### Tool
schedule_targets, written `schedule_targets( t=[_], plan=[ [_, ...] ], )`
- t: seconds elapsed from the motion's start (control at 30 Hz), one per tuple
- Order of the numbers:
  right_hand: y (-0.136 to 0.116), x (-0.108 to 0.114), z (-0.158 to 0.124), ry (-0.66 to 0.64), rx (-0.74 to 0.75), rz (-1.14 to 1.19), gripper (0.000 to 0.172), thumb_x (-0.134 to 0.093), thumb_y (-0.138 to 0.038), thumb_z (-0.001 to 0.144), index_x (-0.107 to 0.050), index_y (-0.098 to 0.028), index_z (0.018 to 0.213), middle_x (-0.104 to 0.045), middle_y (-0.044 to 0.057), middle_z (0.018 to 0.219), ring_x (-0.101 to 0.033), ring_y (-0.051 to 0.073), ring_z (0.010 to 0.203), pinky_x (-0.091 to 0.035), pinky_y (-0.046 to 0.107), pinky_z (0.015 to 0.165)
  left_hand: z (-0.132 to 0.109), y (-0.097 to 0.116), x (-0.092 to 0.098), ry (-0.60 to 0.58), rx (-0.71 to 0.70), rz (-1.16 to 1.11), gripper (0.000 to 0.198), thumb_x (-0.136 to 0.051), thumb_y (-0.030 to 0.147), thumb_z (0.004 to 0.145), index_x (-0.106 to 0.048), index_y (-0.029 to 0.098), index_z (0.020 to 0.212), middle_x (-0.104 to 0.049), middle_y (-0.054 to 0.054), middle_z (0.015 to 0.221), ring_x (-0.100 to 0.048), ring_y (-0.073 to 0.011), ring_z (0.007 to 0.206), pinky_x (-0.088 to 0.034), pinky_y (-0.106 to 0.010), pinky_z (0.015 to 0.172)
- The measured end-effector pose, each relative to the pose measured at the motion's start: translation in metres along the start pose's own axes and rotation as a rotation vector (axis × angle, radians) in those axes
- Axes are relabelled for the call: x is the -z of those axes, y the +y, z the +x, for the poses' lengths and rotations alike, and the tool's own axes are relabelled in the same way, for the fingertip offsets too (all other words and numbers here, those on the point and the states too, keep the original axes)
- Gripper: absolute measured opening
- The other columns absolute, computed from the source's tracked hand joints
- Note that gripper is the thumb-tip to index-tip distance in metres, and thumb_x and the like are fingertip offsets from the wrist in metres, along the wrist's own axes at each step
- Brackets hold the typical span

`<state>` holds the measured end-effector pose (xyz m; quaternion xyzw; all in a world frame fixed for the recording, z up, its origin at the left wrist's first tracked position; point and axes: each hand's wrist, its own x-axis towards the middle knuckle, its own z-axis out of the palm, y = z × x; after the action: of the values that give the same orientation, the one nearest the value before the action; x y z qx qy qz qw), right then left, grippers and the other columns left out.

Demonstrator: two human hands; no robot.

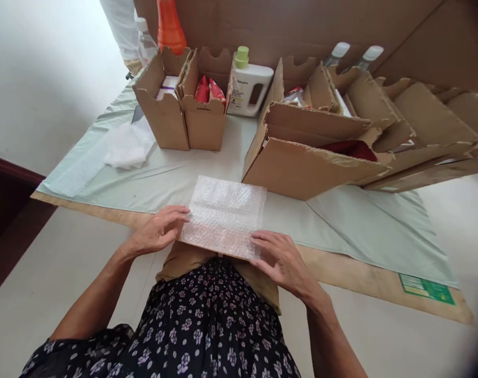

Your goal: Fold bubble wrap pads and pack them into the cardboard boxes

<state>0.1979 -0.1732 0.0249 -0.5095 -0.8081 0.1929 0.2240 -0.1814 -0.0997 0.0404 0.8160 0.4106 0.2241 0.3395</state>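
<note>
A folded sheet of clear bubble wrap (224, 216) lies flat in front of me, half on the pale green cloth (353, 218) and half over a tan object on my lap. My left hand (157, 231) rests at its left edge, thumb and fingertips pinching that edge. My right hand (280, 260) lies on its lower right corner, fingers stretched and pressing down on the wrap.
Open cardboard boxes stand beyond the wrap: two small ones (184, 102) with red packets, a large one (302, 152) and more to the right. A white jug with a green cap (249, 84), several bottles, an orange bottle (170, 26) and white wrapping (128, 144) are there too.
</note>
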Motion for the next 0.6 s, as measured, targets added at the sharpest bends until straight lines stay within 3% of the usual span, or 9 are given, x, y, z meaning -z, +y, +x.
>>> schedule_targets(
  t=[0.1,0.2,0.3,0.37,0.47,0.6],
  plan=[
    [0.0,0.011,0.002,0.098,-0.073,-0.002,0.033,-0.061,-0.043,0.098,-0.071,-0.028,0.125,-0.075,0.008,0.125,-0.069,0.03,0.116,-0.053,0.053,0.101,0.006,0.011,0.002,0.072,0.033,0.033,0.034,-0.052,0.015,0.089,-0.068,0.021,0.119,-0.067,-0.012,0.138,-0.061,-0.027,0.133,-0.052,-0.048,0.112],
    [-0.007,0.004,0.034,0.186,-0.082,-0.076,0.036,-0.056,-0.039,0.1,-0.066,-0.029,0.134,-0.068,0.009,0.139,-0.063,0.03,0.127,-0.049,0.055,0.108,0.035,0.02,-0.018,0.142,-0.021,0.189,0.039,-0.054,0.025,0.096,-0.062,0.021,0.135,-0.058,-0.014,0.15,-0.054,-0.0294,0.141,-0.045,-0.052,0.118],
    [-0.012,-0.024,0.077,0.105,-0.032,-0.155,0.049,-0.058,-0.034,0.097,-0.057,-0.027,0.145,-0.049,0.01,0.159,-0.047,0.032,0.146,-0.044,0.054,0.114,0.068,0.019,-0.052,0.039,-0.052,0.404,0.056,-0.057,0.033,0.098,-0.048,0.014,0.151,-0.039,-0.021,0.165,-0.035,-0.0354,0.155,-0.031,-0.058,0.126],
    [-0.006,-0.041,0.092,0.025,-0.047,-0.209,0.053,-0.059,-0.033,0.097,-0.054,-0.023,0.148,-0.044,0.012,0.163,-0.041,0.033,0.15,-0.041,0.054,0.116,0.081,0.012,-0.069,-0.051,-0.013,0.525,0.061,-0.055,0.035,0.1,-0.043,0.008,0.153,-0.033,-0.025,0.167,-0.027,-0.0382,0.158,-0.024,-0.06,0.127],
    [0.014,-0.048,0.081,-0.007,-0.105,-0.279,0.05,-0.056,-0.037,0.099,-0.056,-0.019,0.146,-0.047,0.016,0.16,-0.041,0.035,0.149,-0.037,0.057,0.117,0.083,0.001,-0.079,-0.111,0.015,0.618,0.063,-0.051,0.04,0.102,-0.04,0.007,0.154,-0.03,-0.026,0.168,-0.023,-0.0388,0.159,-0.019,-0.061,0.128],
    [0.029,-0.03,0.051,0.095,-0.207,-0.349,0.049,-0.047,-0.039,0.103,-0.055,-0.016,0.146,-0.051,0.019,0.156,-0.045,0.038,0.145,-0.039,0.059,0.113,0.076,0.002,-0.078,-0.079,-0.013,0.638,0.062,-0.048,0.045,0.103,-0.039,0.011,0.155,-0.028,-0.025,0.169,-0.023,-0.0379,0.159,-0.017,-0.062,0.127]
  ],
)
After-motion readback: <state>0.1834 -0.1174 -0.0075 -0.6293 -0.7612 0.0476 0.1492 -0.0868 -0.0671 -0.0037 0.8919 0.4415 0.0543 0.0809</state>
